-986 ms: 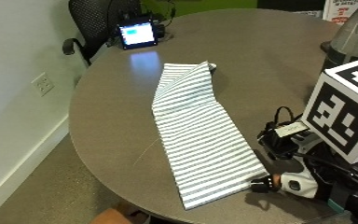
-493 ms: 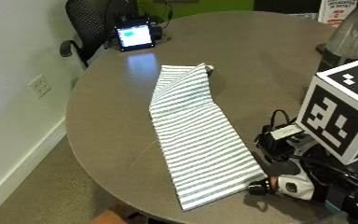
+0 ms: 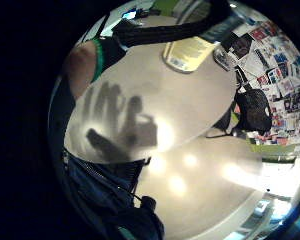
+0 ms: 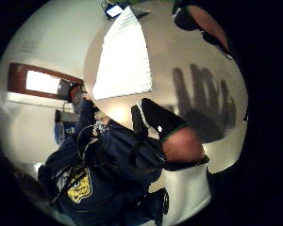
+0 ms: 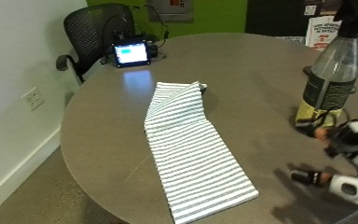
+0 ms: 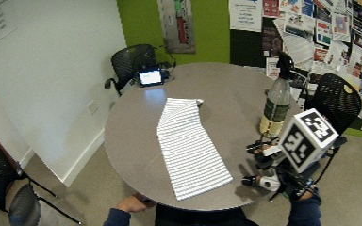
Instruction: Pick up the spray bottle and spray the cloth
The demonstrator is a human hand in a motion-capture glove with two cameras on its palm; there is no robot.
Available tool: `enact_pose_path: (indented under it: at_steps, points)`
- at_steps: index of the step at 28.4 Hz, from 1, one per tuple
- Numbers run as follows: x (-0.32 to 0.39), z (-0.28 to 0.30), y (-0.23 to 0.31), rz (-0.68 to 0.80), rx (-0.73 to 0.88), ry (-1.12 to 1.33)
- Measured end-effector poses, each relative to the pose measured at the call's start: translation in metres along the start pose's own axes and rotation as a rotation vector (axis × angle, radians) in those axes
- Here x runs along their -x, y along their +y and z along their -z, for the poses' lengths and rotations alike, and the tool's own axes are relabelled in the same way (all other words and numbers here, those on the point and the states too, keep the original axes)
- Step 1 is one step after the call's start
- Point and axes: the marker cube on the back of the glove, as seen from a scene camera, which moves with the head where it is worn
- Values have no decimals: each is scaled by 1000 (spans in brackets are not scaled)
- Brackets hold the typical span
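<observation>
Beside the fingers: spray bottle [image 5: 332, 77] standing on the table [image 5: 247, 70]
Hand: right hand [image 5: 347, 158] above the table, fingers spread, holding nothing
Farther off: striped cloth [image 5: 188, 149] lying flat

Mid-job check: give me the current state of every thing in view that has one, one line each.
spray bottle: upright on the table, not held, some yellow liquid at the bottom.
cloth: striped, laid flat in a long strip, far end folded over.
gloved right hand: over the table near the bottle, fingers spread, holding nothing.
small screen: lit, standing at the far edge.
</observation>
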Motion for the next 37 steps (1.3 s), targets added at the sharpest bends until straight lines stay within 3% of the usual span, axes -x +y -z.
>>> enact_pose_path:
  at_steps: [7, 19, 25, 37]
  points:
    - [-48, 36, 2, -211, -225, -288]
    - [-114, 47, -54, -403, -489, -682]
    - [-126, 49, -84, -425, -467, -865]
    - [-145, 36, -110, -440, -431, -1012]
